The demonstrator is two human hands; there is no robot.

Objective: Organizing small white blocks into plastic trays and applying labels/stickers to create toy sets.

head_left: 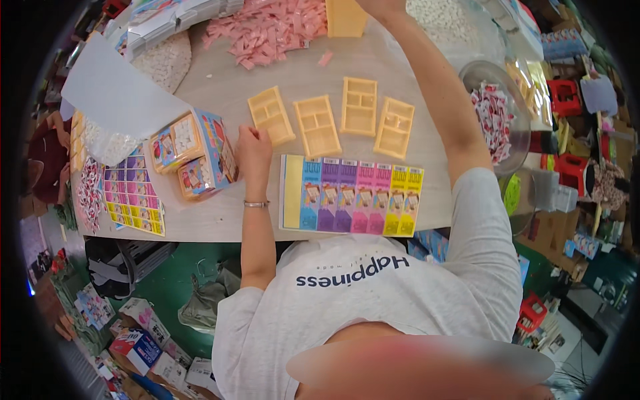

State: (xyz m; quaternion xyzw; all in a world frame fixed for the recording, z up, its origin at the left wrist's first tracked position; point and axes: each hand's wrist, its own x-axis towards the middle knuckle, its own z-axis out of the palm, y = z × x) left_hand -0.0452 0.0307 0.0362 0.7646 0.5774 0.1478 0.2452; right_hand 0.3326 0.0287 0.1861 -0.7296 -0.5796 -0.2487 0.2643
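My left hand rests on the table with its fingers curled in, between a printed carton and the leftmost yellow compartment tray. Whether something small is inside those fingers is hidden. Stretched to the far edge of the picture, my right hand is cut off there, beside a yellow plastic piece; its fingers do not show. Several yellow trays lie in a row before me, among them a right-hand one. Closer to my body is a colourful sticker sheet with blue, purple, pink and yellow strips.
Pink packets are heaped at the far side. White pieces lie at the far right, near a clear bowl of red-and-white packets. Packed trays sit in the carton. More sticker sheets and a white paper sheet are at left.
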